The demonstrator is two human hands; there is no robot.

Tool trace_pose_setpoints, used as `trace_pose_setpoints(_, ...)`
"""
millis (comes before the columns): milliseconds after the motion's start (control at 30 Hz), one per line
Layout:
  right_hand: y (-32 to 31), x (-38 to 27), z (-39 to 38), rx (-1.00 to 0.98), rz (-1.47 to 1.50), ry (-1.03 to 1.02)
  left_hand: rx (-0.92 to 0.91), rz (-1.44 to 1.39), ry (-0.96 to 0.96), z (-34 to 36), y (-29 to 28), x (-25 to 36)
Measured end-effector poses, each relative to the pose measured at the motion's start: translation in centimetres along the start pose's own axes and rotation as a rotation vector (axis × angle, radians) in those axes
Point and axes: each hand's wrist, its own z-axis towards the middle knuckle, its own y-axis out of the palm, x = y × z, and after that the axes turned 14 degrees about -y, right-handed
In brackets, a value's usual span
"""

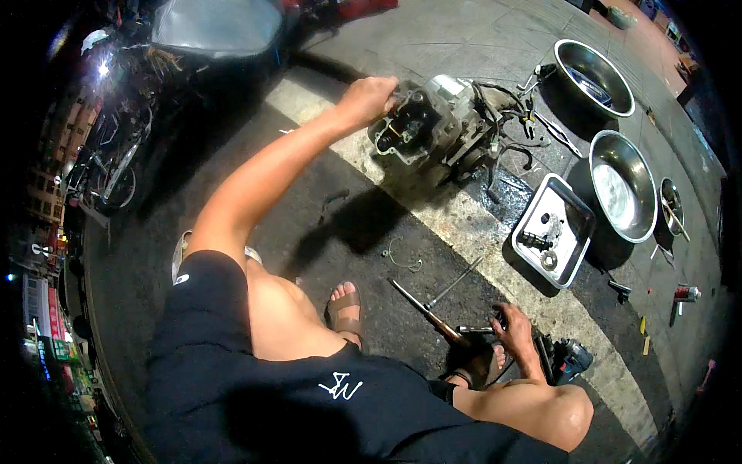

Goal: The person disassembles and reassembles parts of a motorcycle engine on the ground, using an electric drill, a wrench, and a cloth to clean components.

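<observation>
While the left hand (368, 104) has fingers holding the engine (439, 124), upper centre, brace steadily; right hand's (516, 332) grip, lower right, unclear.

We can read no words or numbers here. A white angular emblem (338, 386) stands on our black shirt (301, 417), a small white mark (182, 279) on its sleeve (209, 305); the far-left lit signs (60, 349) are too blurred for us.
</observation>
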Motion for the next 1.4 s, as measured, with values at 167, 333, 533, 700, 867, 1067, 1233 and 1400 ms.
trace_pose_setpoints(167,0.9,0.3,-0.3,-0.025,0.024,-0.017,-0.088,0.104,-0.034,0.6,-0.7,1.8)
trace_pose_setpoints(333,1.4,-1.5,0.7,-0.080,0.101,0.018,-0.049,-0.017,-0.184,-0.5,0.9,0.7)
trace_pose_setpoints(533,3.6,-1.0,1.3,-0.066,0.051,-0.024,-0.120,0.119,-0.139,1.4,0.0,0.4)
trace_pose_setpoints(700,2.9,1.5,-1.5,-0.061,0.025,0.049,-0.234,-0.053,-0.095,0.2,-0.5,3.6)
trace_pose_setpoints(867,-5.4,2.0,-3.0,-0.150,-0.018,0.251,-0.549,-0.661,-0.220,-6.1,-9.4,3.4)
trace_pose_setpoints(1067,-24.7,-1.1,-2.1,0.623,-0.100,0.149,-1.213,-0.503,0.046,-15.3,-15.2,20.1)
trace_pose_setpoints(1233,-31.3,-13.6,6.1,0.788,0.105,-0.212,-0.922,-0.489,0.249,-13.3,-8.3,19.2)
trace_pose_setpoints(1400,-21.8,-16.4,10.6,0.756,-0.209,-0.585,-0.730,-0.541,0.146,-11.0,-3.0,18.3)
